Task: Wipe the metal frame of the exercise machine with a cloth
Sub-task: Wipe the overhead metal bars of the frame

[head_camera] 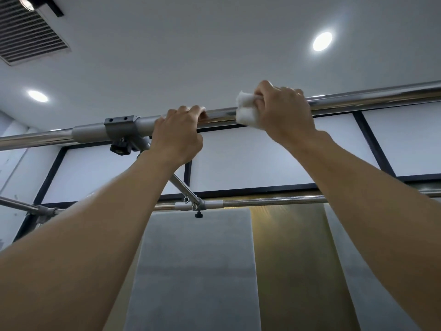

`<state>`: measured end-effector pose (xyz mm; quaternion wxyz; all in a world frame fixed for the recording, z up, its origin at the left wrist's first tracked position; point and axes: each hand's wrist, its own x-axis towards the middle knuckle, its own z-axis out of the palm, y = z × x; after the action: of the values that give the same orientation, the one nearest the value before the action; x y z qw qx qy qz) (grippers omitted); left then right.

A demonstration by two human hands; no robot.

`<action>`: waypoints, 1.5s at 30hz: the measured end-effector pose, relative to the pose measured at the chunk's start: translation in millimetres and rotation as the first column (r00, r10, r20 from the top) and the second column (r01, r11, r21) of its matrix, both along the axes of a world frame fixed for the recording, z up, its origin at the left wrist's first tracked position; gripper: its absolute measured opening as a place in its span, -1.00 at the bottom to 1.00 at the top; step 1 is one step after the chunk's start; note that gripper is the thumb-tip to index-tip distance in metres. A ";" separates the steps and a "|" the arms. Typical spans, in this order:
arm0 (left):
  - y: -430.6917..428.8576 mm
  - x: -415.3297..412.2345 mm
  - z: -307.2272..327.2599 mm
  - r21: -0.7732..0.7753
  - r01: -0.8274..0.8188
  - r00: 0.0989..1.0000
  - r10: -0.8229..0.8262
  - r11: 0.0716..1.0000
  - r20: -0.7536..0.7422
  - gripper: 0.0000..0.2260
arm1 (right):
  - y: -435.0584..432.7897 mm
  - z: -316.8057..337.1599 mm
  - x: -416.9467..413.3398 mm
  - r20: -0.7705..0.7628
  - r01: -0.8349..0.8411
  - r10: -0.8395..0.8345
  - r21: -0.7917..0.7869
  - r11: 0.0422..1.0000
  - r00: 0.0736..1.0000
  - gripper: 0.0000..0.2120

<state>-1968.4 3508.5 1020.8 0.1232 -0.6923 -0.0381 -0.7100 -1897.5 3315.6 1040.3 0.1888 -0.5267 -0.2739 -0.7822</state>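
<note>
A shiny metal top bar [372, 97] of the exercise machine runs overhead across the view, rising to the right. My left hand [177, 134] grips this bar with its fingers curled over it, just right of a grey clamp joint [112, 129]. My right hand [284, 111] holds a white cloth [247, 111] wrapped around the bar, fingers curled over the top. The cloth bulges out on the left side of that hand. About a hand's width of bare bar lies between the two hands.
A black knob [119, 149] hangs under the clamp. A diagonal strut [186, 187] leads down to a lower, farther rail [274, 201] with its own small knob. Behind are window panels with dark frames, and above are ceiling lights and a vent [28, 32].
</note>
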 end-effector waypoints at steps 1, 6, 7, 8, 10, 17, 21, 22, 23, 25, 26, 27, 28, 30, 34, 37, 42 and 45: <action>1.7 -0.7 -1.0 -0.002 -0.006 1.000 0.006 1.000 0.001 -0.50 | 6.2 3.9 -8.8 -0.067 -0.010 0.010 -0.003 1.000 0.998 -0.79; 18.7 -8.9 -6.8 -0.050 0.011 1.000 -0.012 0.999 -0.022 -0.48 | 63.5 5.1 -25.9 -0.091 -0.060 0.053 -0.076 0.995 0.994 -0.83; 22.0 -10.6 -7.3 -0.046 0.010 1.000 -0.012 0.999 -0.028 -0.49 | 71.7 1.9 -20.9 -0.039 -0.079 0.077 -0.062 0.995 0.996 -0.85; 24.7 -12.4 -7.0 -0.039 0.002 0.999 -0.003 0.999 -0.035 -0.50 | 76.2 -2.1 -15.3 0.013 -0.097 0.098 -0.050 0.994 0.995 -0.86; 28.3 -15.4 -4.8 -0.023 -0.010 0.999 0.009 1.000 -0.051 -0.52 | 74.3 -12.0 -5.9 0.110 -0.118 0.121 -0.037 0.992 0.986 -0.88; 36.5 -20.4 -0.3 -0.025 0.016 0.999 -0.017 1.000 -0.035 -0.48 | 68.5 0.2 -18.8 -0.037 -0.068 0.071 0.070 0.995 0.997 -0.81; 41.8 -24.7 -3.3 0.016 -0.067 0.996 0.068 0.998 -0.055 -0.56 | 102.1 6.3 -36.8 -0.107 -0.055 0.053 -0.009 0.998 0.993 -0.79; 41.6 -25.9 -3.1 0.015 -0.083 0.995 0.084 0.996 -0.061 -0.58 | 110.3 4.1 -35.3 -0.075 -0.039 0.037 -0.028 0.999 0.996 -0.79; 41.1 -27.3 -2.2 0.007 -0.094 0.994 0.094 0.996 -0.064 -0.60 | 115.9 1.5 -31.6 -0.036 -0.028 0.027 -0.035 0.999 0.999 -0.81; 42.0 -30.2 0.2 -0.006 -0.108 0.991 0.107 0.994 -0.074 -0.65 | 117.9 -5.2 -20.5 0.051 -0.027 0.029 -0.029 0.999 0.998 -0.84; 43.6 -31.5 1.5 -0.009 -0.113 0.990 0.112 0.994 -0.080 -0.66 | 115.2 -7.7 -14.1 0.097 -0.031 0.034 -0.024 0.999 0.995 -0.86; 45.4 -32.5 2.9 -0.012 -0.115 0.990 0.113 0.993 -0.088 -0.64 | 110.2 -9.4 -9.5 0.131 -0.034 0.036 -0.013 0.999 0.991 -0.88; 47.0 -33.9 4.1 -0.016 -0.113 0.989 0.111 0.994 -0.098 -0.59 | 103.7 -8.6 -6.4 0.141 -0.037 0.036 0.006 0.999 0.989 -0.89; 49.1 -35.9 4.5 -0.023 -0.115 0.987 0.111 0.993 -0.119 -0.51 | 93.4 -4.7 -7.5 0.085 -0.030 0.026 0.051 0.998 0.996 -0.86; 54.3 -35.8 3.2 -0.027 -0.143 0.986 0.140 0.989 -0.094 -0.60 | 101.5 9.0 -33.3 -0.099 -0.079 0.080 0.017 0.997 0.992 -0.79; 55.0 -33.7 -0.6 -0.027 -0.142 0.987 0.140 0.989 -0.077 -0.63 | 119.1 5.6 -41.1 -0.093 -0.052 0.046 -0.059 0.997 0.995 -0.75; 53.9 -39.9 -0.7 -0.035 -0.158 0.983 0.154 0.987 -0.101 -0.61 | 113.1 -8.1 -15.7 0.122 -0.070 0.083 -0.109 0.992 0.989 -0.59; 55.6 -43.9 -1.9 -0.038 -0.156 0.980 0.150 0.987 -0.134 -0.62 | 100.9 -6.6 5.6 0.230 -0.091 0.117 -0.122 0.988 0.966 -0.77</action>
<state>-2012.3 3564.1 1018.9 0.1631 -0.7352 -0.1002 -0.6503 -1892.0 3416.5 1033.6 0.1664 -0.4245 -0.3644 -0.8120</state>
